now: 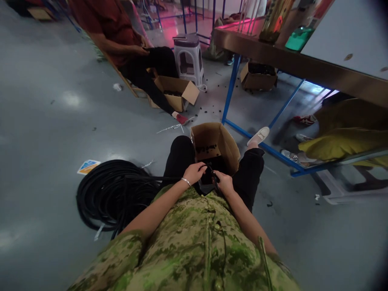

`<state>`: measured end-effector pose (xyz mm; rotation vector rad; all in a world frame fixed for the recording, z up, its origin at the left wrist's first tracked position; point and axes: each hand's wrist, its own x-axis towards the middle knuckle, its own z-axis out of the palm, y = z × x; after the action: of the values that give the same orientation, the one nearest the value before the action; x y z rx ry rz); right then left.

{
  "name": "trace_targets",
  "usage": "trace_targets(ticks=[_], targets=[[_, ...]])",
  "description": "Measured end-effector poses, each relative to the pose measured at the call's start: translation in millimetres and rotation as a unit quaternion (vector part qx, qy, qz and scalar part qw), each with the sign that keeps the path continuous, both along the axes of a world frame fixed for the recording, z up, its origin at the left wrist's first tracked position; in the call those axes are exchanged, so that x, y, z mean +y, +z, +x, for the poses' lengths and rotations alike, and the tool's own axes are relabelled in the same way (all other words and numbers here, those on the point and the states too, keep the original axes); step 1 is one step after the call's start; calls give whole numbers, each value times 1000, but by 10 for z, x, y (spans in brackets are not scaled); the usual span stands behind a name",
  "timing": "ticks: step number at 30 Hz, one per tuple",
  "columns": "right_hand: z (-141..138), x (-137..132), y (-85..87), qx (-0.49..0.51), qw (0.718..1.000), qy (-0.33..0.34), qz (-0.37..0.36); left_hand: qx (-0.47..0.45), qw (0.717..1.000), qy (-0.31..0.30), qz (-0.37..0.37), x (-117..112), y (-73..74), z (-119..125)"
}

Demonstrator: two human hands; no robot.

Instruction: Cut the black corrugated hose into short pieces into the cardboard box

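Observation:
My left hand (195, 173), with a bracelet at the wrist, is closed on the end of a black hose (157, 178). That hose runs left across my thigh to a large coil of black hose (100, 190) on the floor. In my right hand (225, 183) is a dark tool (216, 176) that looks like scissors or cutters; its exact kind is hard to make out. The tool meets the hose end between both hands. Below them, an open cardboard box (230, 145) stands between my legs, with small black pieces (207, 149) inside it.
A person (121, 48) sits ahead left beside another cardboard box (176, 89) and a plastic stool (188, 56). To the right is a table (273, 48) with blue legs, a box (257, 79) beneath it, and another person's feet. Small black bits litter the floor.

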<state>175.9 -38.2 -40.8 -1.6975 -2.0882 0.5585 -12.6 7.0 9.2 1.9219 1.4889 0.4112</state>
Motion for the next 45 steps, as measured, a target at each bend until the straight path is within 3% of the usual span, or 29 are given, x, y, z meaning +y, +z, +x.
trace_targets(ticks=[6, 15, 21, 26, 30, 35, 45], targets=[[-13, -27, 128, 48, 998, -28, -8, 11, 998, -50, 21, 38, -49, 27], [89, -127, 91, 196, 979, -52, -34, 20, 993, -109, 31, 6, 133, 287], [11, -172, 228, 241, 967, -58, -65, 34, 992, -117, 42, -19, 189, 273], [-84, -116, 230, 205, 971, -77, -92, 58, 992, -100, 57, 5, 179, 166], [-101, -33, 148, 154, 979, -75, -107, 106, 990, -93, 29, 93, 73, 104], [-106, 38, 48, 86, 990, -63, -97, 100, 993, -66, 16, 153, -48, 78], [-102, 147, -99, 28, 994, -69, -84, 131, 991, -12, -12, 201, -11, 218]])
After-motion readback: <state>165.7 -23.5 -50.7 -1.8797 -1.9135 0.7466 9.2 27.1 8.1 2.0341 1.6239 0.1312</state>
